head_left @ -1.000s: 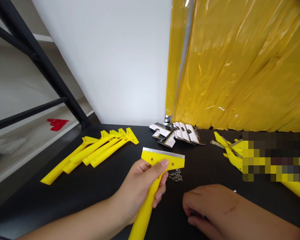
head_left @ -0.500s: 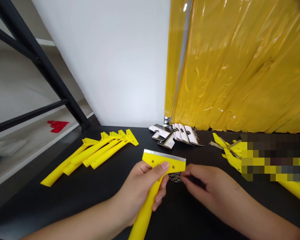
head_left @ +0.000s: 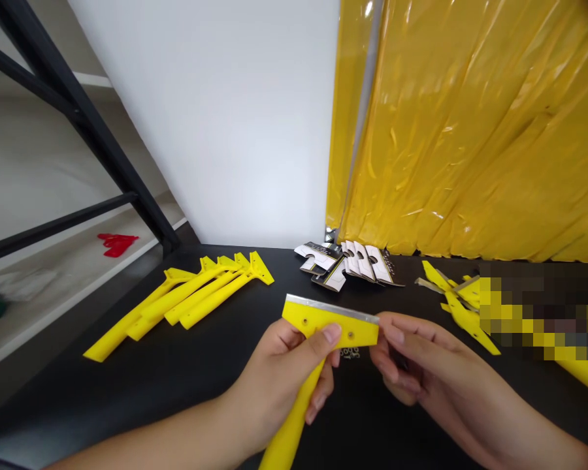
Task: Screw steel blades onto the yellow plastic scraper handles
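A yellow scraper (head_left: 294, 418) with a metal blade strip along its wide head is in my left hand (head_left: 294, 365), whose thumb presses on the head between two small holes. My right hand (head_left: 416, 359) is at the right end of the head, with its fingers curled together; whatever they hold, if anything, is too small to make out. Small metal nuts (head_left: 350, 353) lie on the black table (head_left: 186, 391) behind the scraper head, partly hidden by it and by my hands.
Several yellow scraper handles (head_left: 210, 297) lie at the left. Printed cards (head_left: 367, 264) are piled at the back centre. More yellow parts (head_left: 463, 316) lie at the right, beside a pixelated area. A black-framed shelf (head_left: 98, 143) stands at the left, holding a red item (head_left: 117, 244).
My right hand has lifted from beside the nuts to the right end of the scraper head, its fingers turned upward. The scraper head has come slightly right and nearer.
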The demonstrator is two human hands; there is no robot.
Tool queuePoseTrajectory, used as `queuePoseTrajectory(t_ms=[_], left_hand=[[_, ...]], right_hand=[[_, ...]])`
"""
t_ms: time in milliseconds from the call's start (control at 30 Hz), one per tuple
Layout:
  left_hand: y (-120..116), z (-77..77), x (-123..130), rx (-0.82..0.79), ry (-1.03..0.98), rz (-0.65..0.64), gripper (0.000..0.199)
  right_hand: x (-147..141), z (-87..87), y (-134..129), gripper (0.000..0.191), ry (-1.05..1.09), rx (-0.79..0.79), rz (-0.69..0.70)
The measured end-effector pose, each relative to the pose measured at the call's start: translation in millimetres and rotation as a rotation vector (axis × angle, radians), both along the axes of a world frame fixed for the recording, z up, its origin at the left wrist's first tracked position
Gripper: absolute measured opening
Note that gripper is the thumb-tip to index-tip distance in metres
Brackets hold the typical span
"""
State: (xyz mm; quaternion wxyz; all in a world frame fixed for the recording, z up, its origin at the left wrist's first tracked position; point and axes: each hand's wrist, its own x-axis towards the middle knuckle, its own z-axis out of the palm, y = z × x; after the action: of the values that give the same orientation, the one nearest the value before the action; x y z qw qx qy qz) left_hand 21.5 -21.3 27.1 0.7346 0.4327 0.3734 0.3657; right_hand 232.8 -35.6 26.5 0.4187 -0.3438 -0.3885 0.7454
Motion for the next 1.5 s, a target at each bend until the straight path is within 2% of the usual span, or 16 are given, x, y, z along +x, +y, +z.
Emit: queuePoseTrajectory(t_ms=[67, 233, 400, 667, 900, 1067, 1200, 1333, 1433, 1500], left_hand=[[-0.2, -0.2, 0.2, -0.002, -0.011, 0.015, 0.040], [0.3, -0.2, -1.4, 0.016, 0.021, -0.052, 0.043], [2.2, 1.3, -2.3, 0.021, 0.002, -0.065, 0.043], [1.9, 0.4, -3.1, 0.011, -0.020, -0.094, 0.041], [5.7, 0.6, -2.6, 0.008, 0.021, -0.046, 0.043], [2.9, 0.1, -1.8, 0.030, 0.055, -0.043, 0.043], [5.3, 3.2, -3.7, 0.071, 0.065, 0.056, 0.040], [16.9, 8.5, -10.0, 0.106, 0.039, 0.167, 0.039], [22.6, 11.2, -12.9, 0.107, 0.048, 0.173, 0.039], [22.7, 11.8, -12.7, 0.095, 0.051, 0.159, 0.039]], right_hand=[[-0.4, -0.3, 0.0, 0.034, -0.003, -0.013, 0.011], [-1.8, -2.2, -0.9, 0.028, 0.015, -0.044, 0.018], [-1.3, -1.5, -0.7, 0.027, 0.057, -0.070, 0.055], [2.1, -5.3, 1.8, 0.031, 0.151, -0.107, 0.154], [-1.8, -6.6, 1.4, 0.035, -0.019, -0.021, 0.024], [-0.3, -8.9, 2.1, 0.034, 0.008, -0.040, 0.068], [1.1, -6.9, 2.3, 0.025, -0.008, -0.028, 0.031], [7.3, -5.8, 6.1, 0.028, -0.110, 0.148, -0.224], [15.9, -8.1, 11.5, 0.025, -0.268, 0.398, -0.382], [21.6, -8.8, 15.1, 0.024, -0.480, 0.593, -0.425]])
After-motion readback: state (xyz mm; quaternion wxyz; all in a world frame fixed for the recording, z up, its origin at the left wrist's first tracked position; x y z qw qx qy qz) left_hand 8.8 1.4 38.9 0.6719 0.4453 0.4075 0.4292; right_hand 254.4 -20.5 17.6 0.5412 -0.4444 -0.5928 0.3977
